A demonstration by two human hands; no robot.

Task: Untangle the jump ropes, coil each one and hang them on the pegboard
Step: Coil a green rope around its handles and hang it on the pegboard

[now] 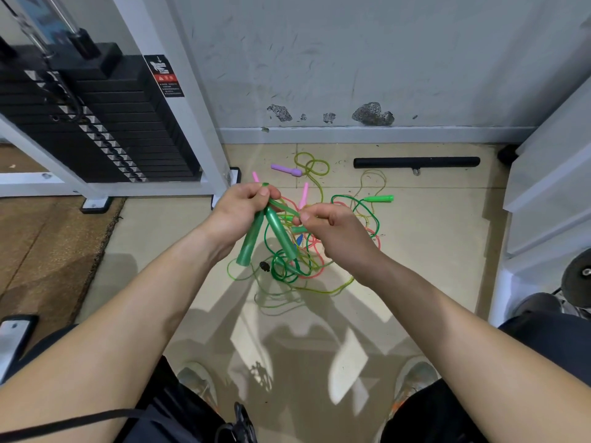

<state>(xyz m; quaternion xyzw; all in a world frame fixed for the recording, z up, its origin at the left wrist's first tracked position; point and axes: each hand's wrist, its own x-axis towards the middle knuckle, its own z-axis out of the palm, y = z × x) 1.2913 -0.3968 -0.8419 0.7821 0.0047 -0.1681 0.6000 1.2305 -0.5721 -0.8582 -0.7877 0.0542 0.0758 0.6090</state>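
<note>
Left hand [240,207] wrapped round tops of both dark green handles [281,235], handles hanging below grip. Right hand [334,230] pinching green cord [285,208] just beside left thumb. Rest of cord dropping from pinch into tangle [289,270] on floor under both hands. Best bet imo: clamp handles, feed cord through pinch slowly, lift loops clear. No yanking, just tightens knots.

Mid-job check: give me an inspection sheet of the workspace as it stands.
Surface: tiled floor, brown mat at left.
Job's things: tangled ropes on floor; two green handles off the floor; pegboard not seen.
Clutter: black bar by the wall.
Hands: left hand grips both handles; right hand pinches a green cord.
Cables: black strap at lower left.
Surroundings: weight stack left, scuffed wall ahead.
</note>
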